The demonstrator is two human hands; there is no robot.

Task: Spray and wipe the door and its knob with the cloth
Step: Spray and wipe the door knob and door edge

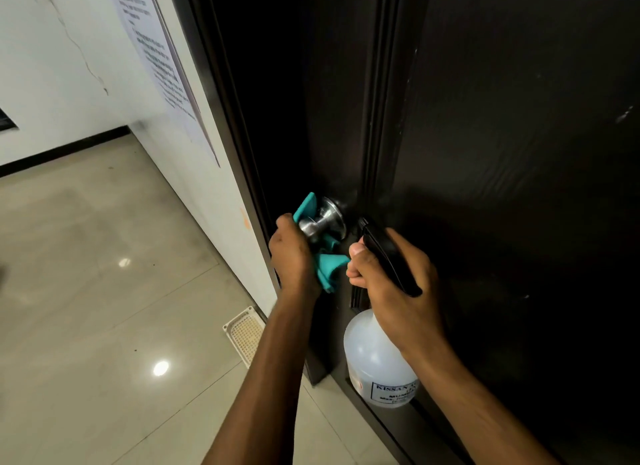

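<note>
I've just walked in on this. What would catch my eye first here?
Probably the teal cloth, bright against the dark door; the left hand holds it round the shiny metal knob at mid-frame. Just right of it, the right hand grips a clear spray bottle with a black head pointing toward the knob.

The knob [320, 222] is polished metal, bright and mirror-smooth, and the teal cloth [327, 265] bunched round it looks soft and matt. The door [519, 153] is dark with a faint sheen and a slightly rippled grain, while the bottle [375, 364] is cloudy, translucent plastic with a glossy black plastic sprayer [389, 256] and a paper label. The floor [104, 291] is glossy tile throwing back lamp glare, and a paper notice [162, 66] lies flat on the matt white wall [45, 66].
</note>
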